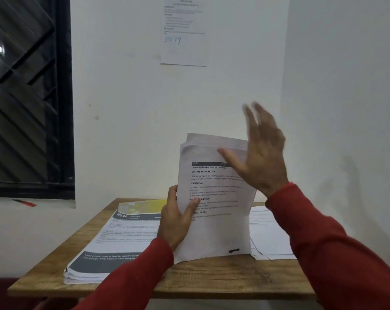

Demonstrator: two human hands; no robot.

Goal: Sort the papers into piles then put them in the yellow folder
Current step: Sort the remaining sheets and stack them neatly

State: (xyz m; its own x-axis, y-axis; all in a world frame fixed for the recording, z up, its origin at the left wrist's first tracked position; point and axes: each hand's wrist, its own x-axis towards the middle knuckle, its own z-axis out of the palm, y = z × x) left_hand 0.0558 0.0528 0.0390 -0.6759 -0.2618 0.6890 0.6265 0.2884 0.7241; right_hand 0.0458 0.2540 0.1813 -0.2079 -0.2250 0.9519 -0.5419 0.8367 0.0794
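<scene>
Left hand (178,220) gripping upright papers (214,198), right hand (260,151) apparently open, blurred

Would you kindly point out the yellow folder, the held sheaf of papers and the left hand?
yellow folder (155,204): head view, visible yellow cover.
held sheaf of papers (221,231): head view, front page.
left hand (177,218): head view, back of hand.

Held sheet (214,198) reads "TASK GOAL"; pile (113,242) "2046".
</scene>
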